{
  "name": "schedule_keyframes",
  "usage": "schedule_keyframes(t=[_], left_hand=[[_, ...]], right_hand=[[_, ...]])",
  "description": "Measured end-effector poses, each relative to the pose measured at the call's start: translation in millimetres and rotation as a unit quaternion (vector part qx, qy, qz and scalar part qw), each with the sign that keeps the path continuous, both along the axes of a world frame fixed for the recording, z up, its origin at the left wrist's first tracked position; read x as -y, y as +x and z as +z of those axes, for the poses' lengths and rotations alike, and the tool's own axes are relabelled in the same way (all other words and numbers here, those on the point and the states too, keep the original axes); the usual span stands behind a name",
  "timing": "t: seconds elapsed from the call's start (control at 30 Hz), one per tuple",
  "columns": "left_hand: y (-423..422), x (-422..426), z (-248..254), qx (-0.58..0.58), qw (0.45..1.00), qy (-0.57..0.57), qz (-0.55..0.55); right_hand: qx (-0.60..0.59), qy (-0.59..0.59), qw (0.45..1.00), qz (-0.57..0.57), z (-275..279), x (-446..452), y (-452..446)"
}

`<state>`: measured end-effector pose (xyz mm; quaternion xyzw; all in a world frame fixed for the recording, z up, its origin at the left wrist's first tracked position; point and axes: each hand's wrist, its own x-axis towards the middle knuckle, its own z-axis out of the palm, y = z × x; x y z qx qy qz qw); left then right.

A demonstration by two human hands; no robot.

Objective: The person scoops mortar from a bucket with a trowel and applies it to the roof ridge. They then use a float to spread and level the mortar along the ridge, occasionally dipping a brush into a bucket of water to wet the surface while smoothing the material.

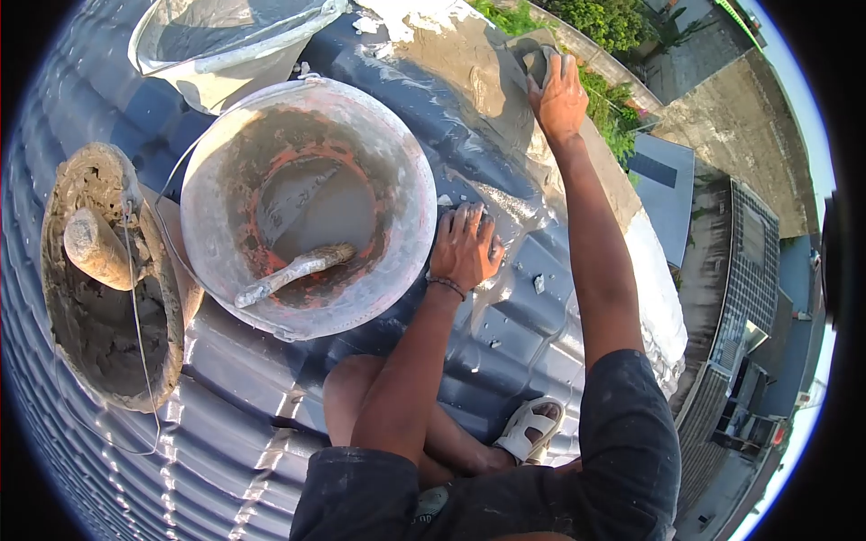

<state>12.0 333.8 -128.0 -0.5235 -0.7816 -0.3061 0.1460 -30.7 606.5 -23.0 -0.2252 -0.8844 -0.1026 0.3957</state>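
My left hand rests on the dark glossy roof tiles beside a large whitish bucket, its fingers spread and nothing held. At the ridge, my right hand is closed on a small grey, mortar-smeared piece whose exact kind I cannot tell. That hand presses against the wet mortar along the ridge. The whitish bucket contains greyish liquid and a brush leaning inside, its pale handle towards the rim.
At the left stands a bucket of mortar with a rounded handle sticking out. Another whitish bucket is at the top. Mortar crumbs dot the tiles. Past the ridge edge, the ground and neighbouring roofs lie far below.
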Motion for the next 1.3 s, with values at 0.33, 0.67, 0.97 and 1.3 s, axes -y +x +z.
schedule_keyframes(t=[0.33, 0.67, 0.97, 1.3], left_hand=[[0.5, -0.6, 1.1, 0.013, 1.0, -0.012, 0.001], [0.6, -0.3, 2.9, 0.004, 1.0, -0.008, 0.002], [1.6, -0.3, -0.8, 0.006, 1.0, 0.002, 0.007], [1.8, -1.4, 3.8, 0.004, 1.0, 0.006, 0.002]], right_hand=[[0.217, -0.044, 0.97, 0.098, -68.6, 36.0, 74.2], [0.107, 0.015, 0.993, 0.043, -40.1, 13.9, 15.4], [0.119, 0.01, 0.99, 0.076, -24.7, 17.7, 93.7], [0.159, 0.03, 0.983, 0.083, -75.3, 23.1, 29.0]])
